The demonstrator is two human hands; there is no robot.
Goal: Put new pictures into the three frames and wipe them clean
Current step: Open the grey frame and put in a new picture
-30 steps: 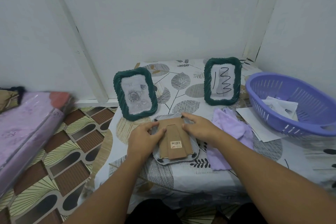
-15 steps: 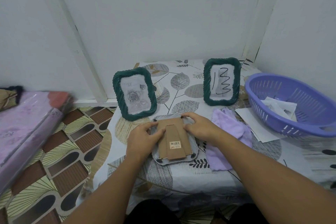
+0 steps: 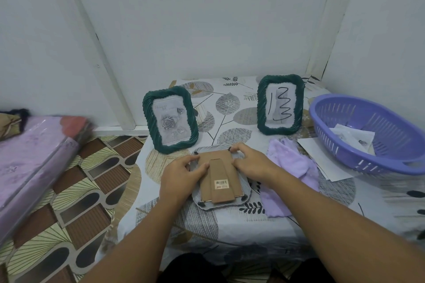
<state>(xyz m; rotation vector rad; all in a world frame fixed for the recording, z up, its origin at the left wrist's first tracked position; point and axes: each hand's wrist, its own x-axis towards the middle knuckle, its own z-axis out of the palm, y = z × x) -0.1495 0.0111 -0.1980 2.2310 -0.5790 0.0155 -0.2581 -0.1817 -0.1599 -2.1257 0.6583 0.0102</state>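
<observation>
Frames in view: three. One grey frame (image 3: 220,178) lies face down at the near centre of the surface (image 3: 230,232), its brown cardboard back and folded stand facing up, with a barcode sticker near the stand's lower end. Two green frames stand upright farther back: the left green frame (image 3: 170,119) holds a printed rose picture, and the right green frame (image 3: 280,104) holds a sheet with black hand-drawn marks.

Hands in view: two, both on the face-down frame. The left hand (image 3: 181,174) rests at the left edge of the cardboard back, fingers curled and thumb pressing the board. The right hand (image 3: 251,163) sits at the far right corner, fingertips pinching at the small black retaining tab there. Each grip is closed down onto the frame back; neither lifts it off the surface.

One lilac cloth (image 3: 287,167) lies crumpled just to the right of the grey frame, touching the right wrist area. One purple slotted basket (image 3: 368,135) stands at the far right, containing loose paper sheets; further white sheets (image 3: 322,163) lie partly under it. A purple wrapped bundle (image 3: 34,161) lies on the patterned floor at left.
</observation>
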